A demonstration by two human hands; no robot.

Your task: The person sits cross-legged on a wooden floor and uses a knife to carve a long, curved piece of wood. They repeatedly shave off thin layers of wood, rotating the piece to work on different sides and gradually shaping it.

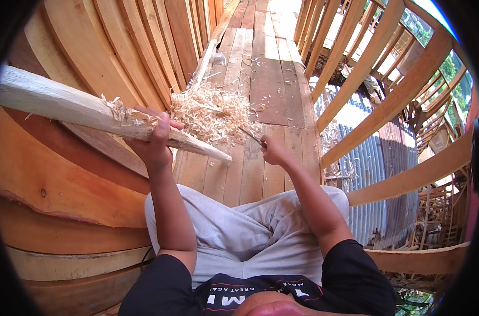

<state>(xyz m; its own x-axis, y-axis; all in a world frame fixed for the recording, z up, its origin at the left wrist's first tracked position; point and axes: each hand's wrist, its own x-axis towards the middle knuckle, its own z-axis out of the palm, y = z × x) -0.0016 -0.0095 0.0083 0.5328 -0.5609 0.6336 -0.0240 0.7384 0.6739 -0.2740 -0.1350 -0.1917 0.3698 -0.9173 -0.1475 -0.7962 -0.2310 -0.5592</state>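
Note:
A long pale wooden pole (pixel 65 100) slants in from the left and tapers to a point above the floorboards. My left hand (pixel 156 141) is wrapped round it near the tapered end, thumb on top. Curled shavings (pixel 124 111) cling to the wood just beside my fingers. My right hand (pixel 274 151) grips a knife (pixel 254 138) by its handle, which my fingers hide. The thin dark blade points up and left, apart from the pole. Behind the pole lies a heap of wood shavings (pixel 210 110).
I sit cross-legged on a plank floor (pixel 250 174). A wall of boards (pixel 81 184) closes in on the left. To the right runs a slatted wooden railing (pixel 363 60), with corrugated metal roofing (pixel 366 174) below it. A small clear plastic item (pixel 218 58) lies beyond the shavings.

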